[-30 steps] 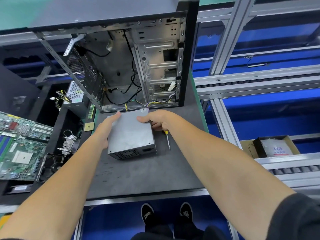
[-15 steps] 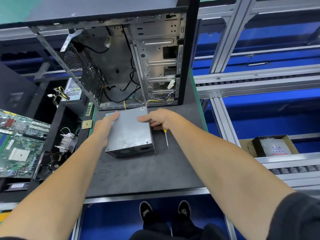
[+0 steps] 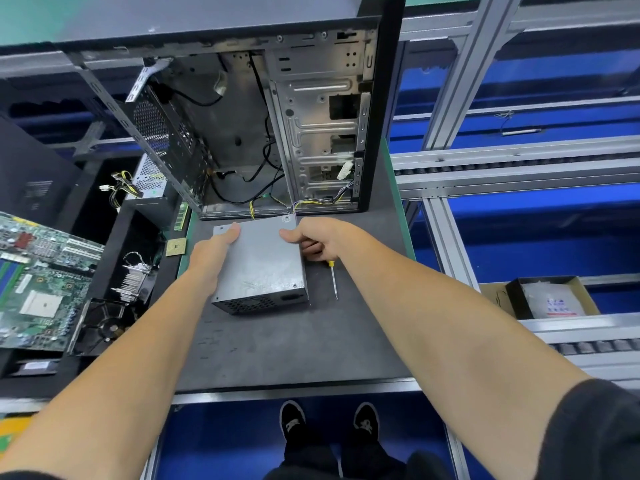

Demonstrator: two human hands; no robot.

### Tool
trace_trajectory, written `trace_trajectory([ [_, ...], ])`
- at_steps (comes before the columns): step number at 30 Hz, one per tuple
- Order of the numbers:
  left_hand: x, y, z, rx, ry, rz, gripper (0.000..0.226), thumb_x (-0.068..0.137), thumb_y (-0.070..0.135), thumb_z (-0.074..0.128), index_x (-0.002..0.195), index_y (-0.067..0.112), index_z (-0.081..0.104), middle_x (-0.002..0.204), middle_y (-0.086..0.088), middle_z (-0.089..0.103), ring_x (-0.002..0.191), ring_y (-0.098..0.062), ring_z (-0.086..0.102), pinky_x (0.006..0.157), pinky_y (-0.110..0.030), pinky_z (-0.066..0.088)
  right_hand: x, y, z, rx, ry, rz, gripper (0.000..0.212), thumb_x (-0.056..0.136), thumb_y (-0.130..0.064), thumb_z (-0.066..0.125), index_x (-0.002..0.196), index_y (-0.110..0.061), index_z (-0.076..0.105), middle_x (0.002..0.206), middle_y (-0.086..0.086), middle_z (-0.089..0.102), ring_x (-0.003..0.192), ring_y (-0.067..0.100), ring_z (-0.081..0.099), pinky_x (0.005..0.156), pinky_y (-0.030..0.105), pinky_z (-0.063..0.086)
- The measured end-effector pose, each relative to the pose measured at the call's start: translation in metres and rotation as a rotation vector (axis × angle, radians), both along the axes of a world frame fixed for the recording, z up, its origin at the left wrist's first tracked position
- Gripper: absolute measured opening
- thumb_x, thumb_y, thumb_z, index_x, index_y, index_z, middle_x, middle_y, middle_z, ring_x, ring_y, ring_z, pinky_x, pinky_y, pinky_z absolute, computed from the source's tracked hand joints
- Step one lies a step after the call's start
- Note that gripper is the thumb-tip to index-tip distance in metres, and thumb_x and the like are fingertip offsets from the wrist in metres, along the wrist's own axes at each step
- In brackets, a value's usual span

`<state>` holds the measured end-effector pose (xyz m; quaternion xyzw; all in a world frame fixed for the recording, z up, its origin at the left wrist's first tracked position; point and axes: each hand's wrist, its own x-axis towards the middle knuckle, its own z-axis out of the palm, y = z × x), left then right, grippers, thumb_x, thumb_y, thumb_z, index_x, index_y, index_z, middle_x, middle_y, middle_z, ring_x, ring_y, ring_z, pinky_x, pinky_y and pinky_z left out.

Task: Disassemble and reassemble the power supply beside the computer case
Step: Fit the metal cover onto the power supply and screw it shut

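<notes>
The grey metal power supply [image 3: 261, 265] lies flat on the dark work mat [image 3: 277, 341], its vented end facing me. My left hand [image 3: 213, 251] grips its left side, thumb on the top far-left corner. My right hand [image 3: 317, 239] holds the right far edge, thumb on top and fingers curled down the side. Behind it stands the open computer case [image 3: 277, 126], with yellow and black cables [image 3: 311, 204] running from its floor toward the supply. A yellow-handled screwdriver [image 3: 333, 278] lies on the mat just right of the supply, under my right hand.
A CPU chip [image 3: 176, 246] and a RAM stick [image 3: 181, 216] lie at the mat's left edge. Further left sit a motherboard [image 3: 38, 285], a heatsink [image 3: 135, 275], a fan [image 3: 104, 323] and a second power supply [image 3: 149, 178]. Roller conveyors and a cardboard box [image 3: 550, 296] are on the right.
Both hands have stayed on the power supply in the same grip. The view has shifted slightly; the supply sits at about the same spot on the mat.
</notes>
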<state>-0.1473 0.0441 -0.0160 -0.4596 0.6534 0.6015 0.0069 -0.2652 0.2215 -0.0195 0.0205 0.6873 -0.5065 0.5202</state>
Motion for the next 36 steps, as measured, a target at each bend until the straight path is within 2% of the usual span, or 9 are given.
trace_trajectory([
  [6,-0.003,0.004,0.000,-0.130,-0.092,-0.019,0.082,0.075,0.075,0.049,0.124,0.009,0.052,0.117,-0.008,0.059,0.102,-0.031,0.059,0.095,-0.046,0.047,-0.005,-0.004,0.001,-0.011,-0.044,0.002,0.038,0.088,-0.019,0.069,0.068,-0.019,0.035,0.051,-0.004,0.031,0.044,0.010,0.017,0.046,0.019,0.018],
  [14,-0.008,0.006,-0.005,-0.290,-0.212,0.029,0.099,0.073,0.081,0.039,0.134,0.004,0.044,0.129,-0.013,0.052,0.107,-0.034,0.053,0.090,-0.043,0.045,-0.006,-0.009,0.005,0.039,0.005,0.050,0.026,0.090,-0.023,0.066,0.080,-0.013,0.044,0.066,-0.001,0.037,0.044,0.011,0.016,0.048,0.019,0.030],
  [21,-0.010,0.007,-0.004,-0.349,-0.261,0.019,0.097,0.072,0.080,0.038,0.132,0.005,0.047,0.127,-0.014,0.054,0.108,-0.034,0.054,0.095,-0.046,0.045,-0.008,-0.008,0.006,0.037,0.019,0.089,0.030,0.091,-0.023,0.064,0.074,-0.013,0.042,0.049,-0.004,0.033,0.048,0.011,0.013,0.034,0.016,0.024],
  [25,-0.008,0.005,-0.002,-0.297,-0.248,-0.016,0.103,0.067,0.085,0.039,0.133,0.007,0.045,0.125,-0.012,0.054,0.107,-0.034,0.053,0.095,-0.046,0.045,-0.008,-0.004,0.005,0.025,0.011,0.147,0.032,0.091,-0.027,0.064,0.074,-0.016,0.040,0.053,-0.003,0.027,0.048,0.011,0.012,0.040,0.018,0.014],
  [27,-0.009,0.002,-0.001,-0.250,-0.233,-0.028,0.105,0.063,0.088,0.041,0.132,0.009,0.046,0.122,-0.010,0.054,0.104,-0.032,0.053,0.090,-0.042,0.044,-0.010,-0.002,0.007,-0.012,-0.012,0.135,0.024,0.091,-0.033,0.065,0.082,-0.017,0.049,0.057,-0.005,0.042,0.048,0.010,0.028,0.045,0.016,0.027],
  [29,-0.009,0.001,-0.002,-0.253,-0.214,-0.026,0.103,0.063,0.087,0.042,0.129,0.008,0.048,0.116,-0.009,0.056,0.096,-0.029,0.054,0.078,-0.038,0.043,-0.013,0.000,0.003,-0.031,0.001,0.053,0.027,0.091,-0.042,0.062,0.101,-0.018,0.056,0.087,0.000,0.059,0.082,0.014,0.052,0.076,0.024,0.048],
  [31,-0.008,0.001,-0.003,-0.295,-0.199,-0.020,0.100,0.064,0.086,0.042,0.124,0.005,0.051,0.111,-0.012,0.058,0.083,-0.025,0.053,0.065,-0.033,0.039,-0.017,0.001,0.001,-0.055,0.012,0.020,0.032,0.094,-0.042,0.057,0.110,-0.015,0.054,0.102,0.003,0.054,0.106,0.019,0.048,0.094,0.034,0.046],
  [34,-0.010,0.000,-0.004,-0.365,-0.207,-0.051,0.097,0.066,0.084,0.041,0.116,0.002,0.054,0.111,-0.015,0.060,0.069,-0.022,0.049,0.055,-0.030,0.034,-0.019,0.002,0.003,-0.049,-0.017,0.042,0.032,0.094,-0.046,0.054,0.097,-0.014,0.052,0.101,0.004,0.047,0.101,0.020,0.049,0.087,0.033,0.050],
  [36,-0.011,-0.006,-0.004,-0.407,-0.215,-0.094,0.096,0.070,0.083,0.040,0.119,0.001,0.053,0.115,-0.015,0.059,0.076,-0.024,0.052,0.060,-0.031,0.038,-0.019,-0.001,0.007,0.008,0.029,0.068,0.039,0.092,-0.050,0.055,0.099,-0.012,0.054,0.100,0.003,0.050,0.096,0.020,0.053,0.075,0.031,0.052],
])
